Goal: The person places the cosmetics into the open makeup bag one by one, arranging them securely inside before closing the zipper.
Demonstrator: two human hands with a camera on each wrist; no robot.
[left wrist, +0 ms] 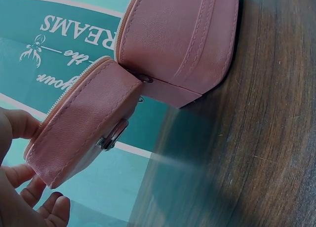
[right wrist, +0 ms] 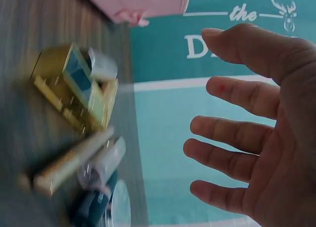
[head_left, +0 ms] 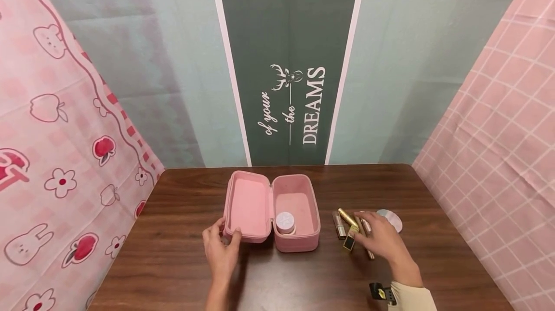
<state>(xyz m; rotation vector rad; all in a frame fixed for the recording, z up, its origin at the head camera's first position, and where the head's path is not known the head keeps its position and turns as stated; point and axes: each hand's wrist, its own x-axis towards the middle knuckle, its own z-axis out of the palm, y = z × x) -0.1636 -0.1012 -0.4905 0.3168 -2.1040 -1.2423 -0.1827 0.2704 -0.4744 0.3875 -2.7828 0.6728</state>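
On a brown wooden table, a pink case lies open, with a round white-lidded jar inside. The person's left hand pinches the edge of its lid between thumb and fingers. To the case's right, the right hand hovers, fingers loosely spread, over gold-toned cosmetic tubes beside a pale disc.

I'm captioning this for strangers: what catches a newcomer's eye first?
Probably the open pink case on the table, its lid held by the left hand, a pale jar inside. Next, the white DREAMS lettering on the green panel behind, then the right hand near gold-coloured items right of the case.
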